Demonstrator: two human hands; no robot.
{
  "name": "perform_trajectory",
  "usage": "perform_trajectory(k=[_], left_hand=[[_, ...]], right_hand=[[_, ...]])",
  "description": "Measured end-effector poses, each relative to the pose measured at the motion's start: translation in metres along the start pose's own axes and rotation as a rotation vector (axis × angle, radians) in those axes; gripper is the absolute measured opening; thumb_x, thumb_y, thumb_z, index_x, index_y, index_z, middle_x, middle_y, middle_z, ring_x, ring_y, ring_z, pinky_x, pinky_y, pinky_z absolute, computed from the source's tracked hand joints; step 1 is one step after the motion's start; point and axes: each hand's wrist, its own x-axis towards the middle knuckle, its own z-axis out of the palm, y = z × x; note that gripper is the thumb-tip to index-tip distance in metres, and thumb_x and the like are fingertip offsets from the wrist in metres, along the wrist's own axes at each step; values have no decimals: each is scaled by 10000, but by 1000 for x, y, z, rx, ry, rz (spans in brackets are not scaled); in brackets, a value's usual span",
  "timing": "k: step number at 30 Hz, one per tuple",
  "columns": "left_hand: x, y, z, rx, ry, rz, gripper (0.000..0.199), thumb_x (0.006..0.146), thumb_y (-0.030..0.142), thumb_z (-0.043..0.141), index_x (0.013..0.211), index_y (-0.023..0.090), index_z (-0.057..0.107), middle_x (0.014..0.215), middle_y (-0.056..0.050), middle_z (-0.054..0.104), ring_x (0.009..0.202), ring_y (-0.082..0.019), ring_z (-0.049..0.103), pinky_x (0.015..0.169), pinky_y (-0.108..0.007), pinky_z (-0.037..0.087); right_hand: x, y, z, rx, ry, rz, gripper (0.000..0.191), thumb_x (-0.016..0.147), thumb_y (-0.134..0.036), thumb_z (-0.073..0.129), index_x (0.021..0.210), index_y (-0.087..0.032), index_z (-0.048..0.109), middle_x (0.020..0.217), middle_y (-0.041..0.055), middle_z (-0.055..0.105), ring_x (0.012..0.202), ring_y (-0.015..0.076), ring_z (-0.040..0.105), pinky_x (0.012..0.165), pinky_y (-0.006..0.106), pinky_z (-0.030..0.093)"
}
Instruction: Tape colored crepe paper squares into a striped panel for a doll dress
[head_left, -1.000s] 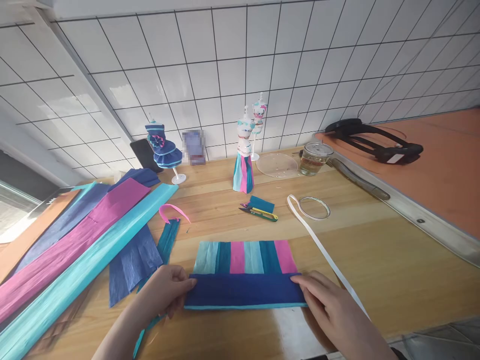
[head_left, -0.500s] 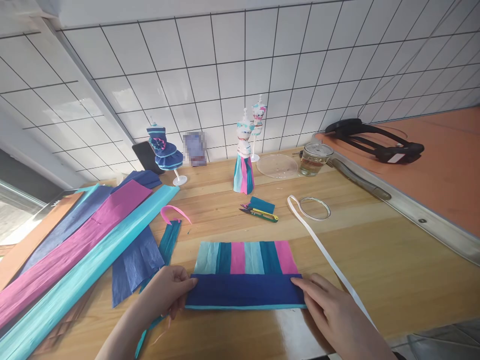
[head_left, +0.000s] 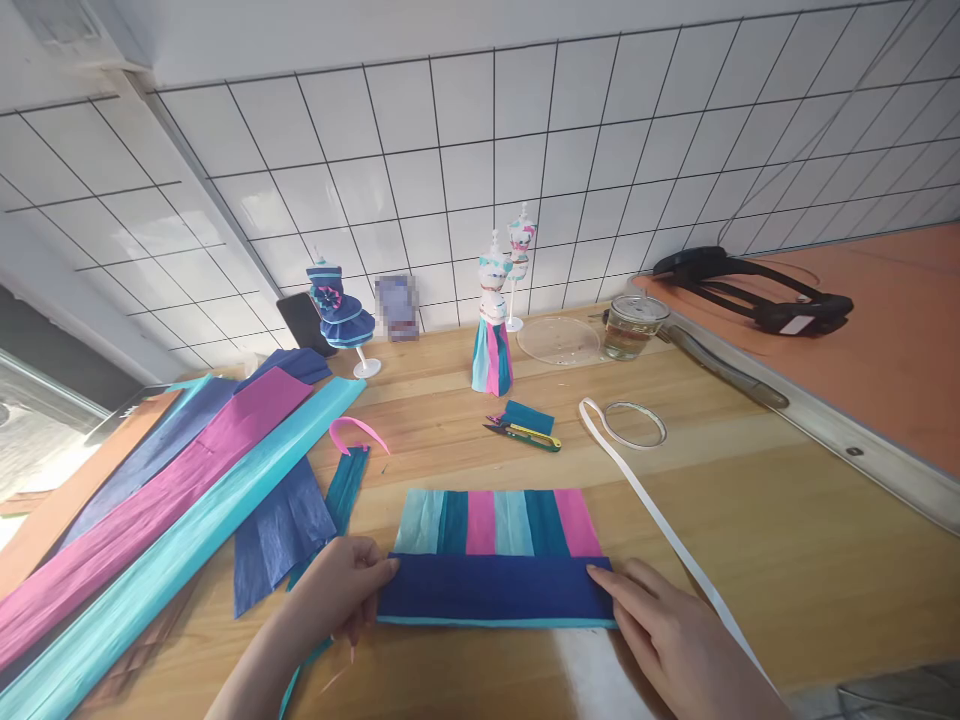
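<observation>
A navy crepe paper strip with a light-blue lower edge lies across the front of the table. It overlaps the bottom of a striped crepe paper panel in pale blue, teal and pink. My left hand pinches the strip's left end between thumb and fingers. At the right end, my right hand grips the strip with its index finger on top; its thumb is mostly hidden. Beyond the panel lie thread snips with a yellow and green handle, against a small teal paper piece.
Left are crepe paper sheets and a pink strip. Small dress forms and a navy-dressed one stand behind. Right are a tape roll with a long white tail, a glass jar and a black headset.
The whole scene sits slightly lower and further right as the camera shifts. Both hands keep the same hold on the navy strip's ends.
</observation>
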Motion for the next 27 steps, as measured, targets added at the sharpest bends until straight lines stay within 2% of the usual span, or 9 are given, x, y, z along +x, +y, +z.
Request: perform_trajectory(k=[12, 20, 27], left_hand=[[-1, 2, 0, -8, -3, -1, 356, 654, 512, 524, 533, 219, 363, 334, 48, 510, 262, -92, 432, 301, -187, 229], [-3, 4, 0, -14, -1, -5, 350, 644, 506, 523, 524, 220, 361, 337, 49, 505, 273, -105, 451, 306, -198, 246], [-4, 3, 0, -20, -1, -4, 325, 665, 472, 506, 520, 219, 364, 342, 47, 511, 275, -106, 455, 305, -199, 256]], right_hand=[[3, 5, -3, 12, 1, -61, 375, 862, -146, 307, 1015, -191, 647, 774, 53, 661, 601, 143, 663, 573, 221, 555], [3, 5, -2, 21, 26, -71, 360, 847, -135, 333, 1004, -183, 653, 828, 66, 681, 676, 163, 683, 592, 235, 568], [0, 7, 2, 35, -2, -49, 352, 857, -153, 344, 1034, -190, 645, 873, 71, 679, 739, 172, 685, 610, 234, 569]])
